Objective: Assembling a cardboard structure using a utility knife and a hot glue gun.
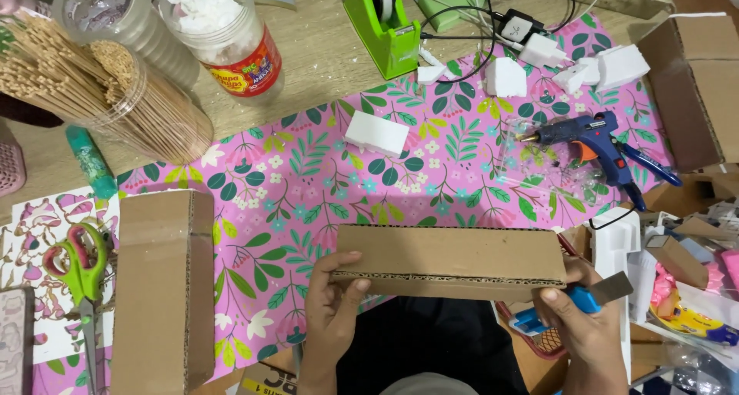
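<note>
I held the cardboard strip [450, 260] level above the near edge of the worktop [315, 64], over the pink flowered paper [308, 179]. My left hand [332, 310] had its fingers clamped on the strip's left end, thumb on the cut edge. My right hand [589, 326] pinched the right end, its fingers also closed round a blue-handled cutter [573, 302]. To do this well, I judged I should keep both ends even and the blade clear of my thumb. The glue gun [589, 137] lay near the far right corner.
</note>
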